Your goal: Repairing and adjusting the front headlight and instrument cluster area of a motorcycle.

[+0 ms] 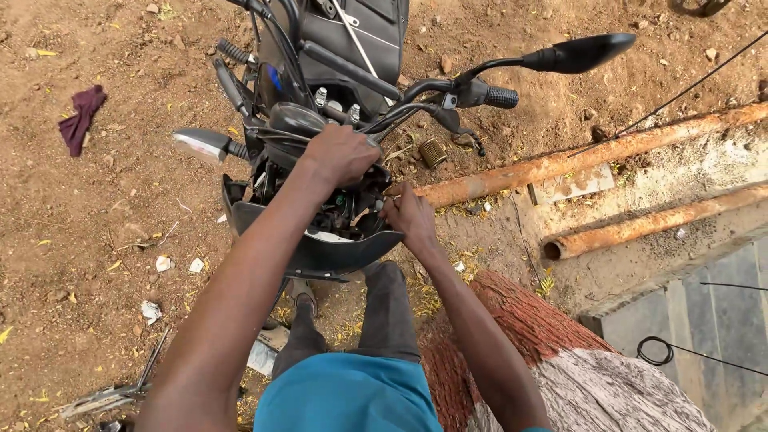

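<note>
On bare reddish dirt ground (96, 240) stands a black motorcycle (352, 48), seen from above and from its front end, with the person's blue shirt and grey trouser legs at the bottom of the view. Right of the person lies a thick tree trunk (560, 360), painted red and white, and past it two rusty pipes (576, 160) rest slantwise beside a grey concrete step. The black headlight cowl (320, 252) hangs open at the bike's front, its hollow back facing up and showing a tangle of wires and connectors. Above it run the handlebars, with a rubber handgrip (500, 97) and a black mirror (580, 52) out on the right of the picture, and a silver turn signal (198, 144) on the left.

The left hand (340, 154) lies palm down on top of the wiring at the upper rim of the cowl, fingers curled over the parts beneath; whether its grip closes on anything I cannot tell, since the fingertips are hidden. The right hand (408, 214) is at the cowl's right edge, its grip pinched on something small among the wires, too small to make out.

Off to the left lies a dark red rag (82, 118), well apart from the bike. A small ribbed metal part (433, 152) sits on the dirt near the upper pipe, and white paper scraps (164, 262) dot the ground left of the cowl.
</note>
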